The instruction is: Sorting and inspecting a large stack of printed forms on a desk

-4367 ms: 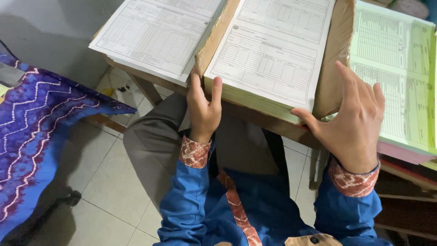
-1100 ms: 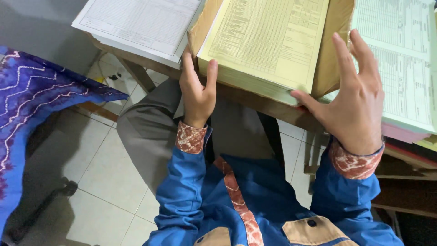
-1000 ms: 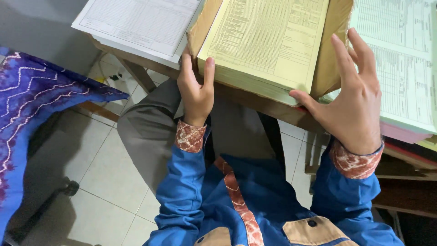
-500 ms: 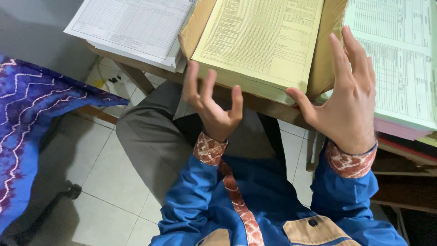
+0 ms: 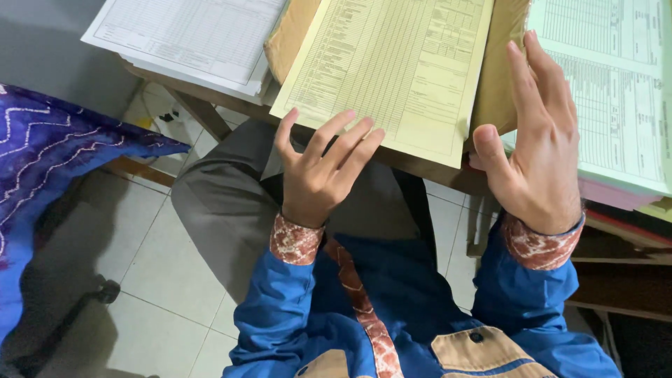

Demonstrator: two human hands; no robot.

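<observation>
We are holding our left hand (image 5: 323,173) open in the air, fingers spread and grip empty, just below the near edge of the yellow form sheet (image 5: 392,66) that is lying on a brown folder (image 5: 498,84) on the desk (image 5: 437,171). Our right hand (image 5: 535,150) is also standing open and holding nothing, its fingers rising beside the folder's right edge, where the green forms (image 5: 616,91) are lying. A stack of white forms (image 5: 189,35) is resting at the left.

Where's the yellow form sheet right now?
In the head view, the yellow form sheet lies top centre on the desk edge, between the white forms and green forms, just beyond both hands.
</observation>
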